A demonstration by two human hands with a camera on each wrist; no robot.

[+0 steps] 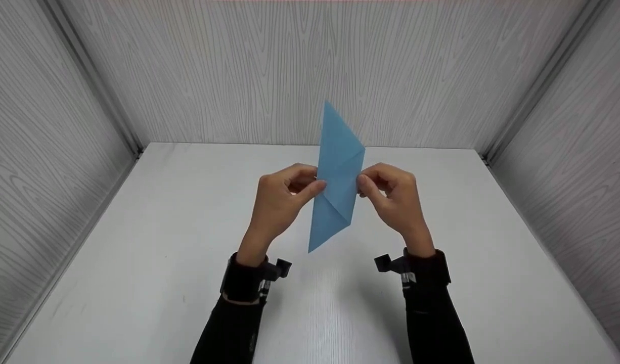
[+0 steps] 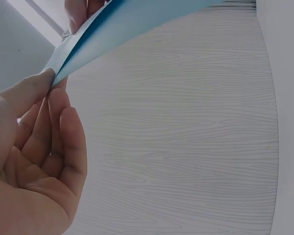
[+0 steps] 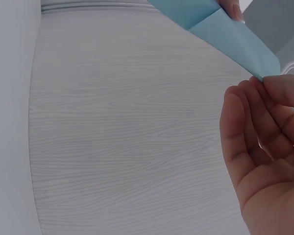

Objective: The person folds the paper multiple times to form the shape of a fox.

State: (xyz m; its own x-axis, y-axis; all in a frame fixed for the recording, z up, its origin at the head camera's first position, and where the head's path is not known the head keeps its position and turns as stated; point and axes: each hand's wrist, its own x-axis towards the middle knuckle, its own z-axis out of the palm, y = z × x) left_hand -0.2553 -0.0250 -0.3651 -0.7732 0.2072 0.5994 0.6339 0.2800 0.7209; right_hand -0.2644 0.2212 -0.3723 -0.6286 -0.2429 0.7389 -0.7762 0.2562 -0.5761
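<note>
A folded sheet of blue paper [image 1: 338,174] is held up in front of me in the head view, a long slanted shape with pointed ends at top and bottom and diagonal fold lines. My left hand [image 1: 283,197] pinches its left edge between thumb and fingers. On the opposite edge, the thumb and fingertips of my right hand [image 1: 393,197] pinch it near the middle. In the left wrist view the blue paper [image 2: 108,39] shows a layered, folded edge at the thumb. A crease crosses the blue paper [image 3: 225,32] in the right wrist view.
Beneath the hands spreads a white tabletop [image 1: 138,242]. Wood-grain panels enclose it at the back [image 1: 229,76], on the left [image 1: 32,151] and on the right [image 1: 578,151]. Black bands with small cameras sit on the left wrist [image 1: 244,278] and right wrist [image 1: 426,268].
</note>
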